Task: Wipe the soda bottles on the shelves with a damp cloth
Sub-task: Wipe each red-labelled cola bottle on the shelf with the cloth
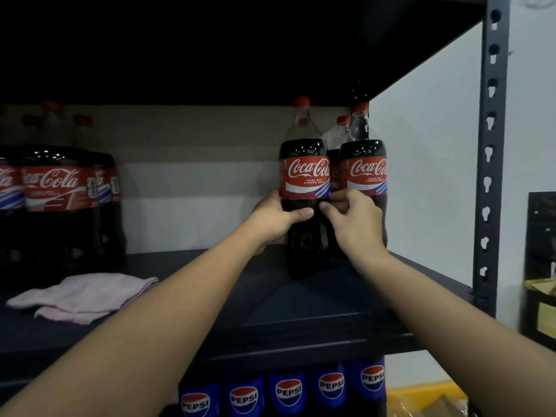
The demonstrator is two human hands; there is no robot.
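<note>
1. Both hands are on the front Coca-Cola bottle [304,176], which stands upright on the dark shelf [301,305] towards its right end. The left hand [270,221] wraps its lower body from the left, thumb laid across the front just under the label. The right hand [352,218] comes in from the right with fingers curled, pinching at the lower edge of the label; how far they reach round the back I cannot tell.
2. The cloth [81,296] lies crumpled on the same shelf, well to the left and near the front edge, and neither hand is touching it (so no wiping is happening at this bottle right now, as I read it).
3. Main risk: the neighbouring bottle [365,173] stands touching or just beside the held one, with a third one [341,136] tucked behind them. A tug or twist could knock either over, and the right-hand bottle is near the open end of the shelf by the steel upright [489,164].
4. Second risk: the grip is low on a tall, heavy bottle, so it may tip at the top if pulled forward quickly.
5. Headroom is tight: the red cap sits just under the upper shelf [210,55], so lifting straight up would likely hit it.
6. Open room lies forward and to the left, between this group and the left bottles [60,191]. Pepsi bottles [288,392] fill the shelf beneath.
</note>
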